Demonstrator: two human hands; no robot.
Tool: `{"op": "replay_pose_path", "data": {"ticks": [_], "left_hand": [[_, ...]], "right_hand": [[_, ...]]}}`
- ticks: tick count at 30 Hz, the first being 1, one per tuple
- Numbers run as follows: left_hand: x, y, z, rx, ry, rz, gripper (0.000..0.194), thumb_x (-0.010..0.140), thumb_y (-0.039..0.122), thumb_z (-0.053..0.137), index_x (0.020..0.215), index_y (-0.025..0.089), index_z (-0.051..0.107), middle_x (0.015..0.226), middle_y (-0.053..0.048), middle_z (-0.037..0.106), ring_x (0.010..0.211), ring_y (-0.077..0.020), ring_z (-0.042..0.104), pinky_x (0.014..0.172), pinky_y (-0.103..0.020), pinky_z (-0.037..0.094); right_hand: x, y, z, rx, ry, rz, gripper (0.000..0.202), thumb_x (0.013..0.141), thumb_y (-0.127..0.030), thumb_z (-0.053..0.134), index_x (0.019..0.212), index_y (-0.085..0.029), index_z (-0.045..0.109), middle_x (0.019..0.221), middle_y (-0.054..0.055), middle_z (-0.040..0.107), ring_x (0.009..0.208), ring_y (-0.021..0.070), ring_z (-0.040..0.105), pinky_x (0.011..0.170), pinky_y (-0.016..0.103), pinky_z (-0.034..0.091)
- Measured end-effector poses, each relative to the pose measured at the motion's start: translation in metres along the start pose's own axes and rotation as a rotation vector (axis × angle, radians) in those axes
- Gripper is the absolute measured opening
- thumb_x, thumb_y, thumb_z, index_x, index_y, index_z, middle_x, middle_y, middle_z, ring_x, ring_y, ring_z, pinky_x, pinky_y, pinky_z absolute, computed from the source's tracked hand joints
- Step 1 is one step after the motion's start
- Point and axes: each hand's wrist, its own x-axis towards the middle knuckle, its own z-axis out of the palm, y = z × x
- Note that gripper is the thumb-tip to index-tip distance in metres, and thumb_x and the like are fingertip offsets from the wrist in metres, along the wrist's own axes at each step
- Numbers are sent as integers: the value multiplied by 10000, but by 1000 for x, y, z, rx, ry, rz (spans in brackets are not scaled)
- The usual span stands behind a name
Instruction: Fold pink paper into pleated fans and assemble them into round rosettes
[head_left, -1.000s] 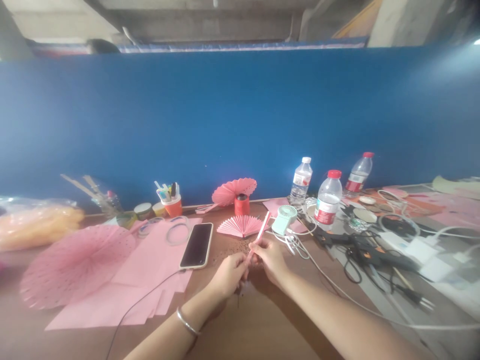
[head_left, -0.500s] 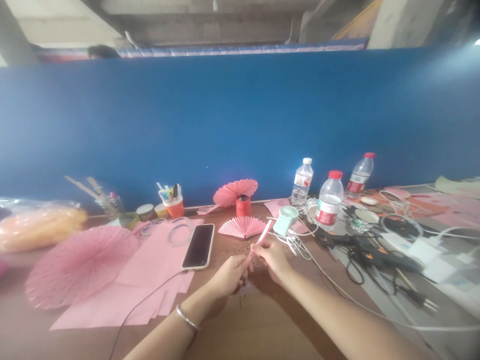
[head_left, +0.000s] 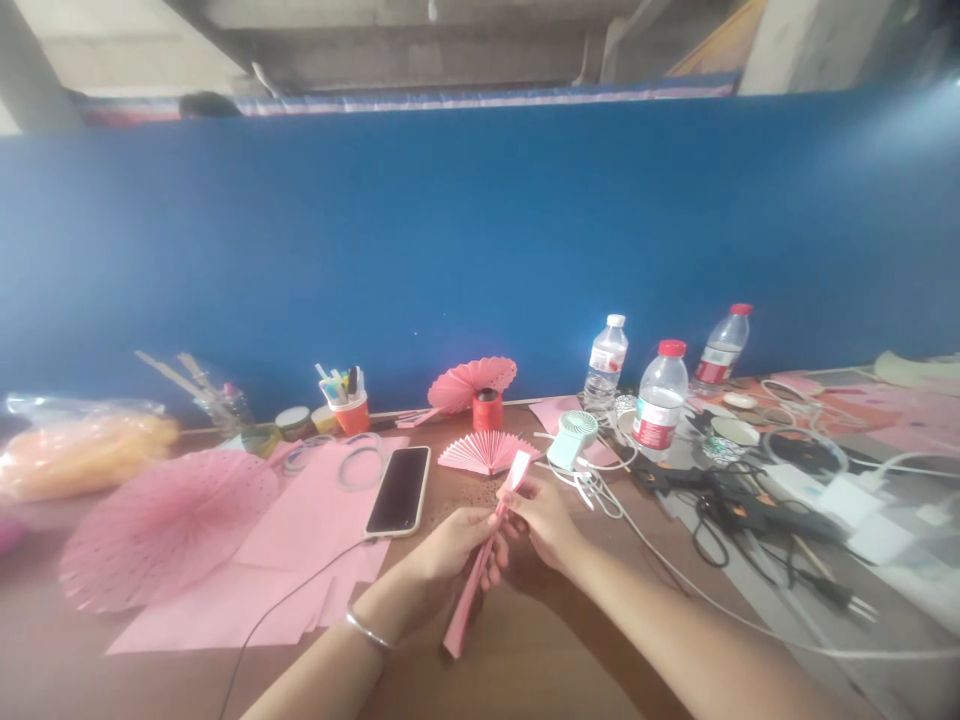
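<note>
A narrow pleated strip of pink paper [head_left: 466,606] slants between my hands, its lower end toward me and a pale flat face showing at its upper end. My left hand [head_left: 463,548] is closed around its middle. Higher up, my right hand [head_left: 541,510] pinches the strip between thumb and fingers. Just beyond my hands a small pleated pink fan [head_left: 484,453] stands spread on the table. Behind it are a red spool-like container [head_left: 487,411] and another pink fan with punched holes [head_left: 469,383].
A phone [head_left: 398,491], pink paper sheets [head_left: 225,610] and a large round pink fan [head_left: 161,530] lie left. To the right are a mint handheld fan [head_left: 574,440], a red-capped bottle [head_left: 660,405], tangled cables and a black glue gun [head_left: 765,510]. A blue partition [head_left: 450,240] rises behind.
The folded pink strip has turned in my hands. Its lower end now sticks out below my left hand, and its pale face shows at the top.
</note>
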Motion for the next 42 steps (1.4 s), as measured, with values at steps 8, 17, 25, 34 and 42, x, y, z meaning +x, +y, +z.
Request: {"op": "replay_pose_path", "data": {"ticks": [8,17,25,34,42], "left_hand": [[8,-9,1,-55,108,80,328,795,431,514,745,111,566,497,51,406,339,-17,308,336,-165,166],[6,-3,4,-27,82,-19,329,768,464,512,682,148,478,471,93,286,340,-11,159,347,-175,67],[2,2,2,-264,8,-80,197,778,296,464,641,174,393,481,94,218,353,-21,129,346,-174,36],[7,-8,4,-186,8,20,214,805,299,443,670,134,460,520,79,255,389,-18,142,356,-179,66],[9,-13,6,-32,82,46,399,789,524,453,712,133,463,550,86,254,402,-11,160,363,-172,90]], "right_hand": [[0,0,0,-108,30,60,270,732,-401,623,681,-136,600,466,-25,517,384,77,424,369,192,238],[1,-2,0,-122,171,-55,349,780,-435,547,602,-136,577,461,-39,444,383,60,355,386,205,221],[2,-3,-1,59,-36,36,304,733,-438,622,790,-140,609,528,-45,460,416,49,330,414,196,191],[-4,-1,3,-15,-134,110,258,667,-365,699,724,-131,606,504,-45,511,395,46,382,416,193,236],[-4,1,6,-27,-115,96,267,724,-388,637,658,-141,564,484,-40,500,383,50,360,395,193,203]]}}
